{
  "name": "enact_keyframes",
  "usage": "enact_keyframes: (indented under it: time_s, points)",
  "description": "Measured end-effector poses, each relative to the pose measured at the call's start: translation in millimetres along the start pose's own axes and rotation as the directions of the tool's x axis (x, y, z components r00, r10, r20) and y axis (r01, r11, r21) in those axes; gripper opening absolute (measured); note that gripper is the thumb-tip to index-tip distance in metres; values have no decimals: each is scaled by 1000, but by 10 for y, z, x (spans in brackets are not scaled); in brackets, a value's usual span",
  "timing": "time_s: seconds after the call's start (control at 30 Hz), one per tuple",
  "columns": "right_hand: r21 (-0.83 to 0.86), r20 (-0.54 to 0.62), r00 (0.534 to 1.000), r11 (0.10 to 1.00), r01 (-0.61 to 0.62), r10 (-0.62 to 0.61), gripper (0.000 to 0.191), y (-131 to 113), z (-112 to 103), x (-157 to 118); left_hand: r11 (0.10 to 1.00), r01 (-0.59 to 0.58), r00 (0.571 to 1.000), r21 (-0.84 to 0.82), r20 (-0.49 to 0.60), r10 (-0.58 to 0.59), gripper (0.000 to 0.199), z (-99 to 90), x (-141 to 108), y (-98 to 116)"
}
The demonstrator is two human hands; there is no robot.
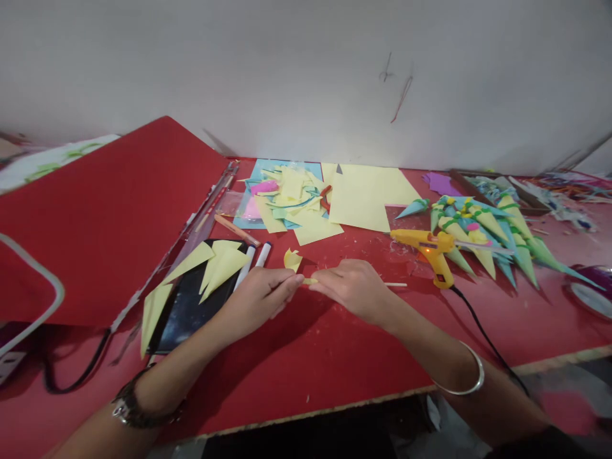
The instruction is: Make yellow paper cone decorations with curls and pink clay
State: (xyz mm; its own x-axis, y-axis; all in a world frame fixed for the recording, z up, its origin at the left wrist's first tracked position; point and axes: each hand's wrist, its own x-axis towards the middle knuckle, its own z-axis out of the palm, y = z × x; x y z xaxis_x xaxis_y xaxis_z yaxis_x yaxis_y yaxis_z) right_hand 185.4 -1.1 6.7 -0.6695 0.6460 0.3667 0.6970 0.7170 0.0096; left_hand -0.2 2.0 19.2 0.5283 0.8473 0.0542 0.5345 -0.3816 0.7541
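My left hand (265,292) is closed, thumb and fingers pinching one end of a small yellow paper strip (310,281). The other end is pinched by my right hand (354,290), which faces it a short gap away. Past my right hand a thin wooden stick (396,284) sticks out; whether this hand grips it or it lies beneath is hidden. Just above my left fingertips stands a curled yellow paper piece (292,259). To the right, a yellow hot glue gun (433,245) with a lit orange light rests on the red table (306,370).
Yellow paper triangles (222,268) lie on a black tablet-like slab (184,319) at left, beside white markers (262,255). Behind are paper scraps (291,191) and a yellow sheet (363,201). Paper cones (482,223) are heaped at right. A red board (109,229) leans at left.
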Motion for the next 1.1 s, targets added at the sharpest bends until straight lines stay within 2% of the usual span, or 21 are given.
enact_keyframes:
  time_s: [0.1,0.23,0.33,0.47,0.53,0.63,0.77,0.87,0.93,0.97,1.03,1.1]
  points:
    - [-47,-66,998,999,11,-14,39,-22,-22,2,980,131,991,-146,34,-128,41,23,10,7]
    - [-85,-130,989,995,53,-64,36,-70,-27,0,902,295,956,-316,112,-273,40,53,27,-3]
    - [-87,-169,983,995,58,-72,36,-98,-22,5,862,336,942,-379,116,-316,41,61,27,-1]
    - [-93,-187,981,995,40,-57,38,-99,2,12,859,333,942,-389,100,-320,41,58,23,14]
    - [-51,-153,988,999,8,-16,39,-77,25,11,863,332,943,-381,102,-318,41,56,27,22]
    - [103,-18,997,992,-70,73,37,-23,52,10,886,319,947,-337,87,-308,41,52,33,22]
    - [299,160,977,936,-187,144,32,52,27,12,919,273,955,-286,-32,-294,38,17,32,-25]
    - [388,220,957,883,-264,190,28,109,-18,11,977,181,963,-111,-181,-199,35,-58,27,-66]
    - [377,242,936,865,-332,254,27,159,-29,8,985,75,962,153,-272,-31,33,-115,23,-82]
    - [343,239,923,863,-372,302,28,187,-23,7,957,17,955,289,-289,70,33,-137,21,-88]
    - [256,192,896,861,-440,401,28,241,10,5,867,-99,934,489,-254,250,33,-155,18,-105]
    - [175,98,876,859,-482,472,23,274,54,6,771,-216,908,598,-167,384,33,-136,18,-134]
